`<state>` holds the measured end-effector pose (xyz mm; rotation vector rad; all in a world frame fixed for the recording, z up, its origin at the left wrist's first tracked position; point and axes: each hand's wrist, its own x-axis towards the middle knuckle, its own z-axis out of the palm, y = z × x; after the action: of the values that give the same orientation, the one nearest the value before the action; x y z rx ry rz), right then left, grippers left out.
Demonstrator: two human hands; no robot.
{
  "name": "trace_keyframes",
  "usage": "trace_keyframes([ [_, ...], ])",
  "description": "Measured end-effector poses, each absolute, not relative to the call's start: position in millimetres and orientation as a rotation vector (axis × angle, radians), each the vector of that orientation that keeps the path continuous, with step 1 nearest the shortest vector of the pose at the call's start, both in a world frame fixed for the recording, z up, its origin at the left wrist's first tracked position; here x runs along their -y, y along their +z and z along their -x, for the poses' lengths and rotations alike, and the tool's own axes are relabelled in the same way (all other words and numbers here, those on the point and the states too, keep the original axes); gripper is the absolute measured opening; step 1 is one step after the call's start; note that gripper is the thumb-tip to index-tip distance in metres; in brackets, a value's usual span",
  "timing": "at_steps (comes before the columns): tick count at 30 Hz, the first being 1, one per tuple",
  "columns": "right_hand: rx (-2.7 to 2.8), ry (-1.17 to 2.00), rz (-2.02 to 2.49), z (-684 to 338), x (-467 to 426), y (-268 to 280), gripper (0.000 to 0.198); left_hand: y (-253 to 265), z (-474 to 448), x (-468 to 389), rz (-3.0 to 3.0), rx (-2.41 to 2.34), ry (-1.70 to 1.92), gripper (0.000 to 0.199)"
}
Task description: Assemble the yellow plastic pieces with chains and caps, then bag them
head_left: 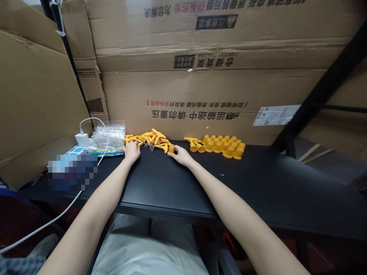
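My left hand (132,152) reaches the left end of a pile of yellow T-shaped plastic handles (153,136), its fingers curled around one of them, partly hidden. Small metal springs (149,146) lie at the pile's front edge. To the right of the pile, my right hand (182,157) has thumb and fingers closed on a small yellow plastic cup (171,149) at the tabletop. Further right lie a few yellow pieces with a handle joined to a cup (197,146), beside several rows of flanged yellow cups (225,144) standing close together.
The black tabletop (163,187) ends at a cardboard wall (186,88). At left lie clear plastic bags (107,137), a white charger (82,139) with its cable, and a blurred-out item (73,172). A black metal post (315,91) slants up at right.
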<state>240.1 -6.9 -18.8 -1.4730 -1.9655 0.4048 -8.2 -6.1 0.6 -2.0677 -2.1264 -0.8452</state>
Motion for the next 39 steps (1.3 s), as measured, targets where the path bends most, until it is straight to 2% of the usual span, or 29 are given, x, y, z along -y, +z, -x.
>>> trace_keyframes([
  [3,2.011,0.298,1.474,-242.3,6.6,-17.0,0.020,4.8,7.4,7.1,2.062,2.044,-0.981,0.024],
  [6,2.018,0.115,1.433,-245.1,4.2,-16.3,0.026,6.9,5.5,7.5,2.098,1.880,-1.079,0.026],
  [10,2.023,-0.035,1.385,-247.3,3.3,-13.2,0.033,5.9,-0.5,10.0,2.370,1.563,-0.966,0.025],
  [14,2.072,-0.057,1.386,-245.8,8.2,-6.9,0.035,5.5,-7.9,14.7,2.541,1.426,-0.827,0.024],
  [20,2.118,-0.118,1.439,-243.6,12.8,-2.4,0.033,9.3,-9.4,17.7,2.587,1.467,-0.746,0.027],
  [30,2.159,-0.189,1.422,-242.1,19.0,4.3,0.024,7.3,-9.5,16.2,2.592,1.411,-0.741,0.026],
  [34,2.242,-0.193,1.211,-233.9,24.8,8.5,0.026,8.3,-12.6,17.8,2.624,1.290,-0.830,0.023],
  [39,2.214,-0.194,1.113,-227.1,29.9,11.9,0.028,10.8,-14.7,20.7,2.471,1.278,-1.127,0.027],
])
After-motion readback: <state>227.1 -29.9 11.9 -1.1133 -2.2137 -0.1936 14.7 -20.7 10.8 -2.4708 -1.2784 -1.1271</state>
